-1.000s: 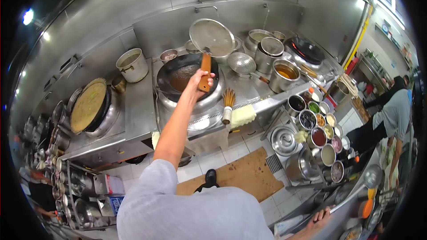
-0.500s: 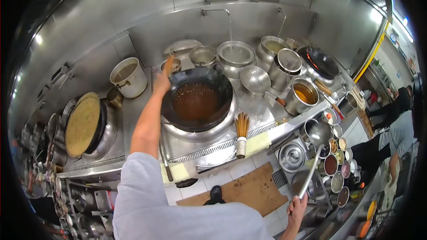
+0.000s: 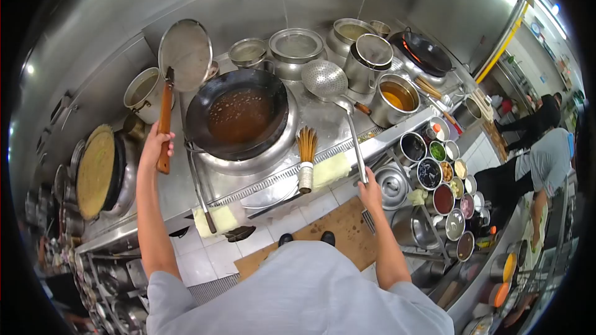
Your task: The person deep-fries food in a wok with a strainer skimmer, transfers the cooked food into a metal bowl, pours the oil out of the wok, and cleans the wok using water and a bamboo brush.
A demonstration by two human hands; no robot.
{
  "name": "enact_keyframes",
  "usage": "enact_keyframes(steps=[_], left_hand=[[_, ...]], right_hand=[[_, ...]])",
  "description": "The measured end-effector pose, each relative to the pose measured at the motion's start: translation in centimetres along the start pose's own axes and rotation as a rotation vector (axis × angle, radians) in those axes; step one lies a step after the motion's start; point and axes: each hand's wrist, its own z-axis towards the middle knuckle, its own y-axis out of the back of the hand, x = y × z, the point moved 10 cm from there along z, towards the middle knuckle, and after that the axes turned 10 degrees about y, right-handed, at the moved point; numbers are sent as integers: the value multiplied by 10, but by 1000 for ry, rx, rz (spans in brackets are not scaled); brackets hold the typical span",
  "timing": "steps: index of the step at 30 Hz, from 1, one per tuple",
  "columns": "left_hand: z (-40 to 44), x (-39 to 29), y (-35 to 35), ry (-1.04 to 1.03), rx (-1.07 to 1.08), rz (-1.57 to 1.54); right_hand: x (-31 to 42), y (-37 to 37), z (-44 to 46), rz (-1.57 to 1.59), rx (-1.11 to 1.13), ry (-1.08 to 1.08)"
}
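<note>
My left hand [image 3: 156, 144] is closed around the wooden handle of a round mesh strainer [image 3: 185, 56], raised upright at the left of the wok. A large black wok [image 3: 202, 108] with bubbling brown liquid [image 3: 241, 115] sits on the stove ring. My right hand [image 3: 370, 192] grips the long metal handle of a ladle [image 3: 355, 139], right of the bamboo brush [image 3: 307, 155]. The ladle's far end reaches up beside a perforated skimmer [image 3: 325, 79], and its bowl is hard to make out. That skimmer rests on the counter with its wooden grip pointing right.
A pot of amber liquid [image 3: 398, 95] and a pot topped with a sieve [image 3: 374, 51] stand at the right. Seasoning containers [image 3: 443, 198] crowd the right rack. Another wok [image 3: 425, 53] has fire beneath it. A co-worker [image 3: 546, 161] stands at far right.
My left hand has come back from behind the wok, lifting the mesh strainer off the pots. My right hand has swung the ladle from the seasoning containers left toward the stove. The view has shifted.
</note>
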Motion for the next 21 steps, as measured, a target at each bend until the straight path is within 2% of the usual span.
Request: enact_keyframes(steps=[2,3,5,7,8,9,12,15,17,19,21], left_hand=[[-21,16,-15,19,16,-30],[-30,22,-23,13,10,-22],[-43,37,-42,76,2,-49],[-56,48,-55,120,-45,-49],[-67,48,-63,115,-59,-61],[-75,50,-70,110,-74,-74],[-88,55,-78,92,-179,-62],[-93,57,-87,73,-280,123],[-84,62,-83,22,-403,357],[-72,76,-81,21,-447,400],[-56,88,-83,18,-471,443]], right_hand=[[1,-10,40,-42,-73,194],[0,-13,61,-31,-75,196],[-4,-23,101,-215,10,192],[-40,-45,138,-381,-52,288],[-60,-59,150,-474,30,251],[-63,-56,154,-408,114,155],[-83,-59,158,-367,137,179],[-100,-51,141,-352,112,166],[-87,-10,115,-278,-146,303],[-89,12,70,-192,-222,335],[-93,20,14,71,-67,192]])
